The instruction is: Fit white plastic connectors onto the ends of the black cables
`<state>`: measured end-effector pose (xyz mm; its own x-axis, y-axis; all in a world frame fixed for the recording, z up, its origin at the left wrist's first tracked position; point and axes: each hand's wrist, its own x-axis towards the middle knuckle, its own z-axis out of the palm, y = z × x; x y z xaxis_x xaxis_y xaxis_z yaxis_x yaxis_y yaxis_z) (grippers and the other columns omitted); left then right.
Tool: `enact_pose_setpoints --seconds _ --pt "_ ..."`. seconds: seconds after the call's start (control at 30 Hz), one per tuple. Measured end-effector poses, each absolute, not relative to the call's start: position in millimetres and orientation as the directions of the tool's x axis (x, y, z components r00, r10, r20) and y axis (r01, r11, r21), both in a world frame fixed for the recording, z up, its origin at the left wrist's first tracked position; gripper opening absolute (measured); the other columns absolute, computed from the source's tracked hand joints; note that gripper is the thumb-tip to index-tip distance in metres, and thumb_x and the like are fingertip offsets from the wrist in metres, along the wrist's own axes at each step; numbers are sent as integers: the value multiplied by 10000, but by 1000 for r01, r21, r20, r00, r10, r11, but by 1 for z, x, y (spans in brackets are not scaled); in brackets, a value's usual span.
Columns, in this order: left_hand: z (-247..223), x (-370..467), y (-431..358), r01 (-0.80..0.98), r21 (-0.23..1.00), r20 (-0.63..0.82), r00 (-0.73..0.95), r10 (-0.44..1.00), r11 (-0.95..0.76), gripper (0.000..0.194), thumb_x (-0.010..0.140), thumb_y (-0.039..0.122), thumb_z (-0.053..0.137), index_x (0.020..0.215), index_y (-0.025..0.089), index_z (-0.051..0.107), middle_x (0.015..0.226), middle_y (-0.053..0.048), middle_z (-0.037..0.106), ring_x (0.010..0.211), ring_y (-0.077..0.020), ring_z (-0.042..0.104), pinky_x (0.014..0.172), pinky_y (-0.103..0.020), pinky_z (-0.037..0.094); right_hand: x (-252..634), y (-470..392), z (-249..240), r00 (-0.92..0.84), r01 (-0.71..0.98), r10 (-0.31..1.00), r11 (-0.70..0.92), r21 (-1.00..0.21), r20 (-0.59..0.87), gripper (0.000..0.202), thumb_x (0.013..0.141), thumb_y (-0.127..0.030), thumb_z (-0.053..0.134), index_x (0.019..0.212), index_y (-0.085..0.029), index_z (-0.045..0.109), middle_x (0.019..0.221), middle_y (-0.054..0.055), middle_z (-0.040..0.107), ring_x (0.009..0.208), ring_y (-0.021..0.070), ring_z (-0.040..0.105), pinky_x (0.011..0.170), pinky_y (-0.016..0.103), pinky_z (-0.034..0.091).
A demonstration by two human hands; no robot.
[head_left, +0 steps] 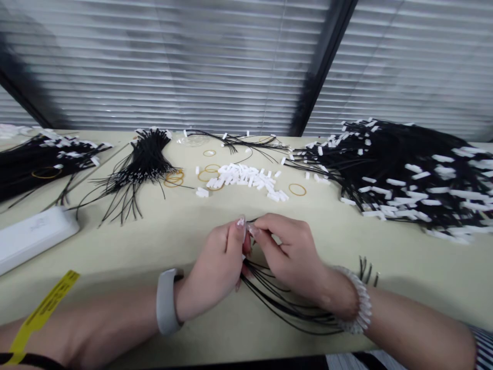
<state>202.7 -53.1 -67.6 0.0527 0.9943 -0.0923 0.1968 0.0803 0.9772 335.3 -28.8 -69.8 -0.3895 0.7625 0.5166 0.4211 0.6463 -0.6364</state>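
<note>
Over the near middle of the table, my left hand is closed around a bunch of black cables. A small white connector shows between its thumb and forefinger. My right hand pinches a thin black wire right at that connector, and the fingertips of both hands almost meet. Whether the wire sits inside the connector is too small to tell. The held cables trail to the right under my right wrist, and their stripped-looking ends stick out beyond it. Just past my hands lies a pile of loose white connectors.
A large heap of black cables with white connectors covers the right side. At left lie another cable heap, a fanned cable bundle and a white case. Rubber bands are scattered about. Window blinds stand behind.
</note>
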Motion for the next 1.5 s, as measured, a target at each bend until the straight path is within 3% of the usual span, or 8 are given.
enact_pose_setpoints --seconds 0.33,0.63,0.83,1.0,1.2,1.37,1.5 --pt "-67 202 -52 194 980 -50 81 995 34 410 881 421 290 555 184 370 434 72 354 278 -56 395 262 -138 305 335 -29 -66 -393 387 810 576 -720 436 190 829 -164 471 679 -138 585 629 -6 578 579 66 499 564 193 397" --pt "-67 200 -52 76 989 -137 107 985 130 383 860 423 359 576 171 405 522 60 412 311 -57 452 245 -123 295 337 -17 -64 -417 281 862 423 -861 287 192 824 -245 501 677 -150 580 630 -7 588 604 78 538 579 198 449" --pt "-65 201 -52 82 984 -167 77 983 161 398 851 454 354 571 176 402 502 56 392 322 -70 447 240 -132 300 343 -14 -59 -463 191 880 213 -958 103 175 786 -257 547 656 -144 575 604 -20 559 561 63 514 538 186 434" --pt "-61 202 -49 129 970 -213 63 975 204 420 847 475 350 552 179 395 430 61 366 329 -81 451 250 -132 318 345 -16 -57 -508 242 860 200 -949 51 177 798 -237 521 660 -139 572 646 -2 559 621 87 503 596 231 417" --pt "-65 201 -46 99 962 -258 14 966 256 437 858 499 306 574 184 410 388 60 385 285 -79 416 244 -143 311 347 -18 -54 -541 194 817 349 -917 196 173 812 -209 502 658 -154 560 757 10 552 702 93 506 658 233 413" --pt "-64 200 -49 116 971 -213 32 976 208 425 848 487 356 562 177 410 413 67 383 280 -58 392 249 -127 309 347 -18 -53 -419 334 907 186 -924 32 208 796 -256 501 624 -148 544 589 -23 491 571 75 426 530 204 360" --pt "-63 200 -49 118 975 -198 57 979 190 401 849 452 373 562 177 422 425 67 378 294 -61 398 247 -125 309 346 -19 -53 -424 355 906 182 -917 16 220 786 -276 496 613 -148 543 572 -28 467 554 71 400 508 202 339"
